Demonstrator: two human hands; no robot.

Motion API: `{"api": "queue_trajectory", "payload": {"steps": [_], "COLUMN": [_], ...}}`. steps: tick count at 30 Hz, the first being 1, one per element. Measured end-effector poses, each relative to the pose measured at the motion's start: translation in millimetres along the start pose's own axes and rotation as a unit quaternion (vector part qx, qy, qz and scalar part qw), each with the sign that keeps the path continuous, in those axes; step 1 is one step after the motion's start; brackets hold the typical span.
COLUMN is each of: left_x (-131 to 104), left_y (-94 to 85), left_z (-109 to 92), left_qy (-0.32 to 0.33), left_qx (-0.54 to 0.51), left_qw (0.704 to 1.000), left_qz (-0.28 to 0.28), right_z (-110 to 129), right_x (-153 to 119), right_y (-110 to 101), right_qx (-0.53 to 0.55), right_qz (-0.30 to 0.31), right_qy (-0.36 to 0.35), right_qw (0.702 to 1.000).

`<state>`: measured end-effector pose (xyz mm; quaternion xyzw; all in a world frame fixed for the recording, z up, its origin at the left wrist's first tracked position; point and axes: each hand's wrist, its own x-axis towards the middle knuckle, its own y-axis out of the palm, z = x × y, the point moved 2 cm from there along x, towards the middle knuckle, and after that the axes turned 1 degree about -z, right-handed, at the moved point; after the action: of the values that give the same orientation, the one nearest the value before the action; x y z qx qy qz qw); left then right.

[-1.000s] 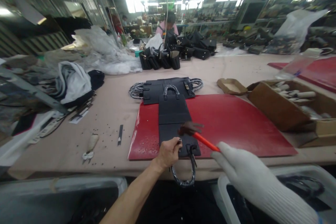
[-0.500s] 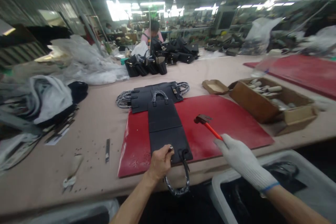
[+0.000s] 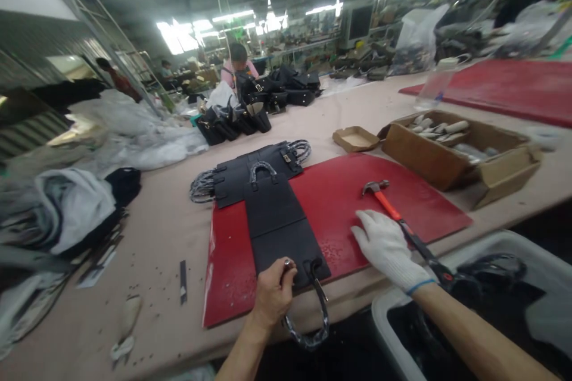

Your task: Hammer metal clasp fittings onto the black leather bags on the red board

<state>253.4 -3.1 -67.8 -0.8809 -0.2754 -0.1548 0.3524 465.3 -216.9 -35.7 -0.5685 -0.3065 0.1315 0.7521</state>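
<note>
- Grasping a short metal tool point(image 3: 287, 262) in the bare left hand point(image 3: 270, 294), with thumb and fingers closed around it
- Laying the gloved right hand point(image 3: 385, 250) palm down, with fingers open and spread, over the red board point(image 3: 339, 190); released just now from the hammer point(image 3: 388, 205); too close to the handle to tell whether touching or apart
- Left, by that change, with no grip ready for a hammer blow, only with a hold on the short metal tool; to judge by this, paused in striking
- Directly below the left fingers and stretching away beyond them, at the near end of the black panel point(image 3: 281, 220), flat on the red board
- Just beside the left fingers, toward the right hand, at a plastic-wrapped handle point(image 3: 308, 342), drooping past the table edge
- Beyond the left fingers, at the far end of the black panel, next to a stack of black pieces point(image 3: 235, 175) with wrapped handles
- Well to the left of the left fingers, on the table cloth point(image 3: 163, 220), near a dark strip point(image 3: 183, 283) and scattered specks
- Farther out past the right fingers, beside an open cardboard box point(image 3: 424, 158); nearer the right wrist, above a white tub point(image 3: 379, 317)
</note>
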Motion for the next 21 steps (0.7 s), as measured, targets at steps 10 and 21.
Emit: {"api": "queue_trajectory", "payload": {"steps": [10, 21], "left_x": [13, 29], "left_y": [-28.3, -114.4], "left_z": [11, 79], "left_qy": [-0.18, -0.285], "left_qx": [-0.151, 0.349], "left_qw": [0.949, 0.889], "left_qz": [-0.212, -0.087], "right_z": [84, 81], "right_x": [-32, -26], "right_y": [29, 25], "right_qx": [0.104, 0.171], "right_qz": [0.014, 0.025], "right_qy": [-0.198, -0.168], "right_qw": [0.975, 0.97]}}
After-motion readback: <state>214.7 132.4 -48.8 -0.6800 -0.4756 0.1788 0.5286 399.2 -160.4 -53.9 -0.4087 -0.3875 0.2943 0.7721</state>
